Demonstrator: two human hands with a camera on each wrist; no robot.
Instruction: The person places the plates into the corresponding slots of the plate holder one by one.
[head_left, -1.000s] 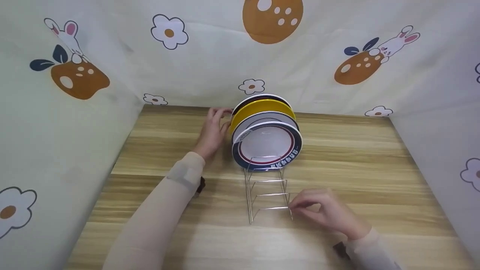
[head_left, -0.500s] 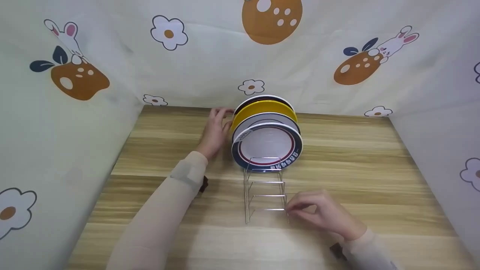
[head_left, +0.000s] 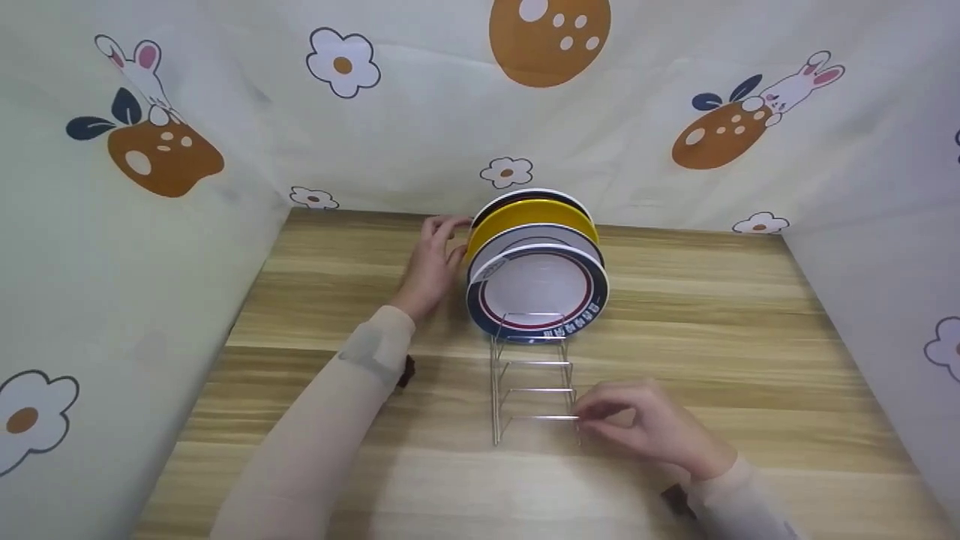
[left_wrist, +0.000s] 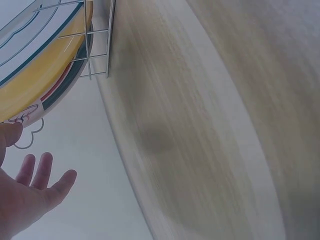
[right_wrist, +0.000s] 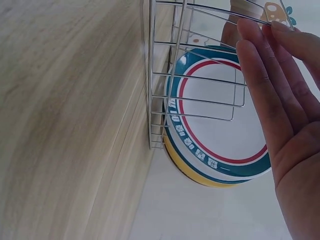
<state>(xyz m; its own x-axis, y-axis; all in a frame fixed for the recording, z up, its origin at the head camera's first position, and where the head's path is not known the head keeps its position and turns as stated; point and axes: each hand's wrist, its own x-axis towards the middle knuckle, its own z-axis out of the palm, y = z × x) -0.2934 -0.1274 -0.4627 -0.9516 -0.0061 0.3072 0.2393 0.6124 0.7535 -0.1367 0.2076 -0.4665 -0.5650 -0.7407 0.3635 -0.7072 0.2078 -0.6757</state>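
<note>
Several round plates stand upright in a row in a wire plate rack (head_left: 532, 390). The front plate (head_left: 534, 289) is white with a blue rim and a red ring. Behind it are a grey-looking plate (head_left: 596, 244), a yellow plate (head_left: 534, 211) and a rear plate (head_left: 532, 193) with a dark band. At the rear plate's left edge, my left hand (head_left: 429, 262) pinches the rim; the other fingers are spread, as the left wrist view shows. My right hand (head_left: 660, 424) pinches the near right wire of the rack between thumb and fingertips.
The rack stands on a wood-grain table (head_left: 712, 322), its near slots without plates. A patterned cloth wall (head_left: 420, 135) rises close behind the plates, and more cloth stands on the left and right.
Both hands keep their places on the plate and the rack. The rack's near end has shifted slightly to the left since the first frame.
</note>
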